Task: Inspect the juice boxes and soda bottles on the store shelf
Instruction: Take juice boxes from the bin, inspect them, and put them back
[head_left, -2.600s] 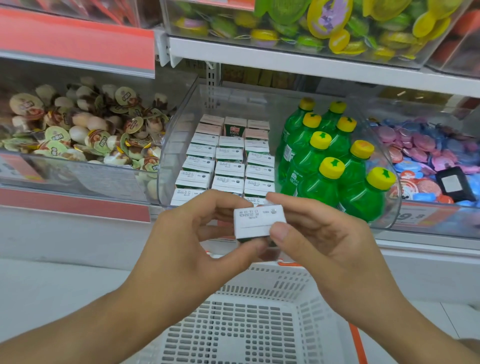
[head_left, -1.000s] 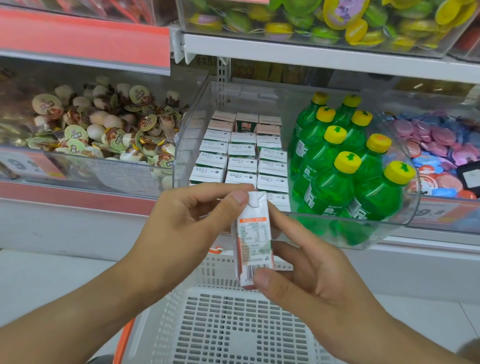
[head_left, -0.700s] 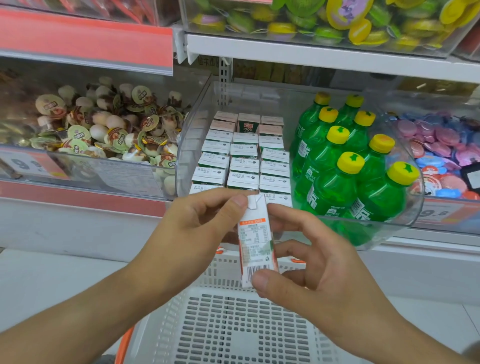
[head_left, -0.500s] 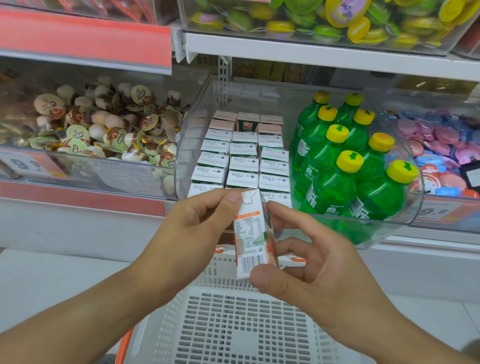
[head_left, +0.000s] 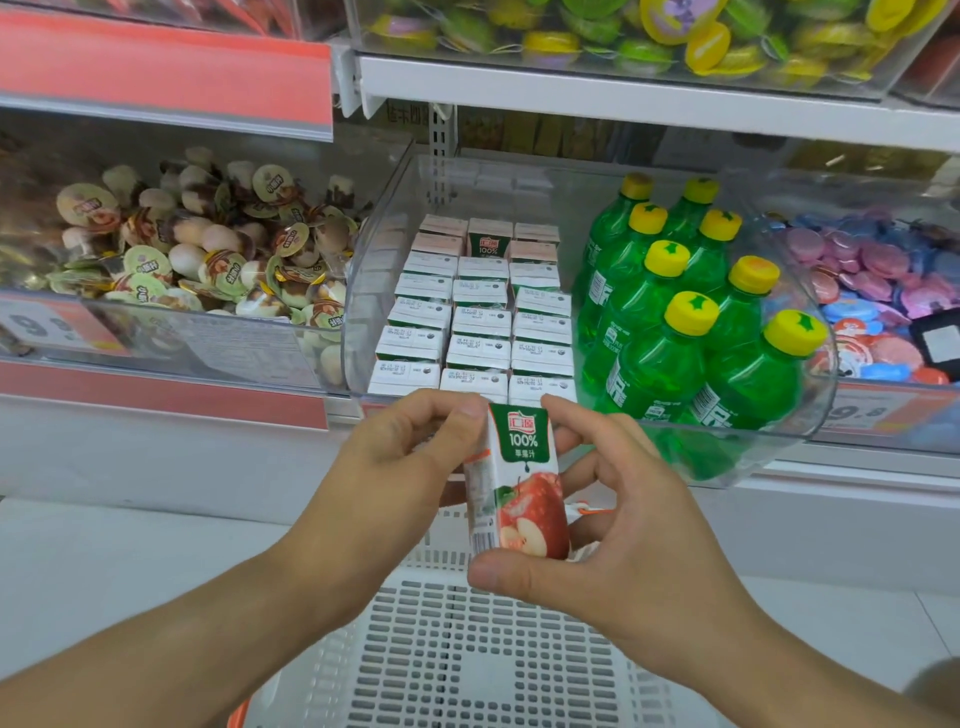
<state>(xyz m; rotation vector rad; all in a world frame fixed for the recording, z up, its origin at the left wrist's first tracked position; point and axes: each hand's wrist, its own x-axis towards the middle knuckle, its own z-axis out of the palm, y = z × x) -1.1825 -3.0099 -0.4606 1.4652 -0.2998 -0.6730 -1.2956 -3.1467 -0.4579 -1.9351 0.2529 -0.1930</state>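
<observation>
Rotated since half a second ago, the small white-and-green cardboard juice box with a red apple print (head_left: 524, 483) now turns its front panel toward the camera, where the narrow nutrition panel and barcode faced before. Both hands hold it upright, in front of the shelf and above the white perforated plastic basket (head_left: 467, 665), which fills the bottom of the view with an orange edge at its lower left.

The right hand (head_left: 618, 525) grips the box with the thumb under the bottom edge and the index finger curled over the top right corner; its remaining fingers curl behind the carton. The left hand (head_left: 410, 467) pinches the top left corner between thumb and fingertips.

Behind the hands, a clear curved plastic bin (head_left: 374, 291) sits on the shelf. Its left part holds rows of matching white-topped juice boxes (head_left: 478, 322), packed in three columns, touching one another. Its right part holds green plastic soda bottles with yellow caps (head_left: 675, 332), standing upright just beside the cartons.

To the left of the bin, a separate clear tray contains a loose pile of small foil-lidded cups (head_left: 208, 254). To the right, another tray holds pink and blue round packets (head_left: 872, 280). On the shelf above, a clear container holds yellow, green and purple round items (head_left: 623, 31).
</observation>
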